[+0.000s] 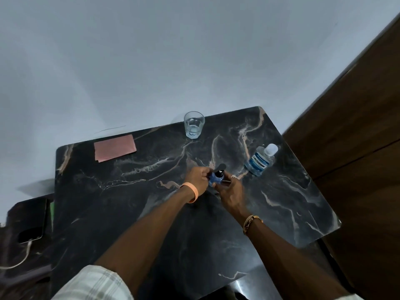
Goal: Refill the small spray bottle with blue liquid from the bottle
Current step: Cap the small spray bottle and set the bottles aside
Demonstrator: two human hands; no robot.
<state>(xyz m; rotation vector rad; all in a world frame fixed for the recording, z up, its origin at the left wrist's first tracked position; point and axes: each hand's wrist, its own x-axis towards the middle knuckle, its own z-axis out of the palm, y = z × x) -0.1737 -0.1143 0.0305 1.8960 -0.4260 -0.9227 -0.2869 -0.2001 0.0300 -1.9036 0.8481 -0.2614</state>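
Observation:
A small spray bottle [217, 178] with a blue body and a black top sits between my two hands over the middle of the dark marble table [134, 213]. My left hand [198, 177] grips its left side with curled fingers. My right hand [230, 191] holds its right side from below, fingers curled around it. A dark cap-like piece [222, 167] shows just behind the bottle. The bigger bottle of blue liquid [259, 160], white cap on, stands at the right of the table, apart from both hands.
A clear glass [194, 124] with a little water stands at the table's far edge. A pink cloth [115, 147] lies at the far left. A phone [30, 221] on a cable rests on a low surface to the left. A brown wooden panel [357, 126] rises at right.

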